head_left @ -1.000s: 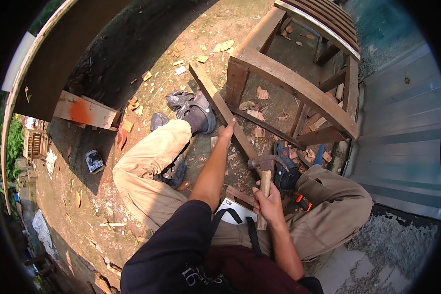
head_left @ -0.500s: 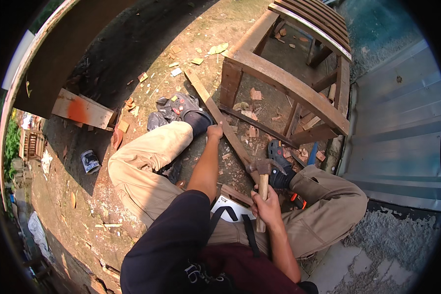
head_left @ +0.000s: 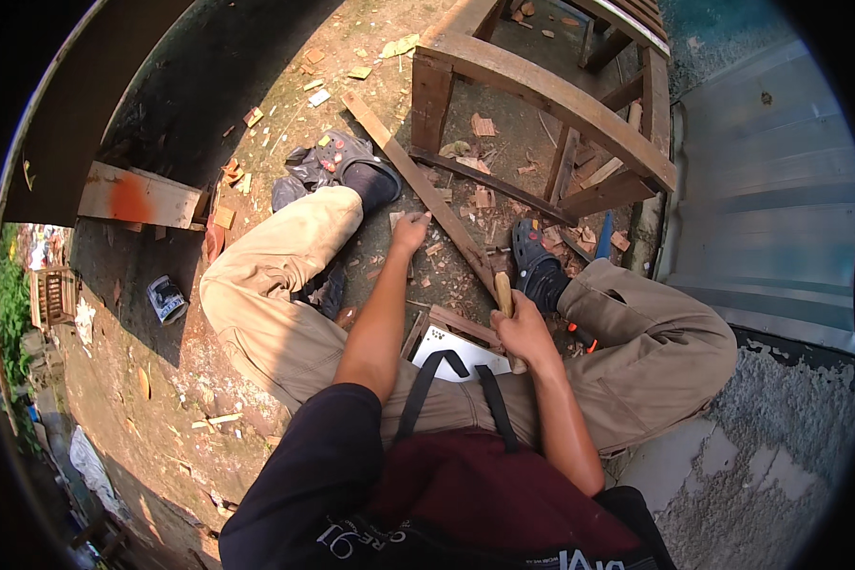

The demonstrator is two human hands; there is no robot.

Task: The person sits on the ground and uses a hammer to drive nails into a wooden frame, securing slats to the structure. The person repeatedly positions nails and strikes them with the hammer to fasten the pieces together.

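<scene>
A long wooden plank (head_left: 418, 185) lies slantwise on the ground between my feet. My left hand (head_left: 410, 232) is closed at its left edge, fingertips close to the wood; what they hold is too small to make out. My right hand (head_left: 525, 332) is wrapped round the hammer by its wooden handle (head_left: 503, 293), near the plank's near end. One end of the handle sticks up above the fist; the hammer's metal head does not show now. Between my thighs sits a white panel with black straps (head_left: 454, 355), beside short wooden pieces (head_left: 461, 325).
A slatted wooden frame (head_left: 541, 81) stands ahead right, beside a metal sheet wall (head_left: 769, 199). Wood chips (head_left: 484, 125) litter the ground. A can (head_left: 166, 299) and a paint-marked board (head_left: 128, 197) lie left. A blue tool (head_left: 604, 236) rests near my right shoe (head_left: 534, 252).
The hammer has turned in my right hand or swung, so its head has gone from sight. My left hand has slid slightly nearer along the plank. The whole view has shifted.
</scene>
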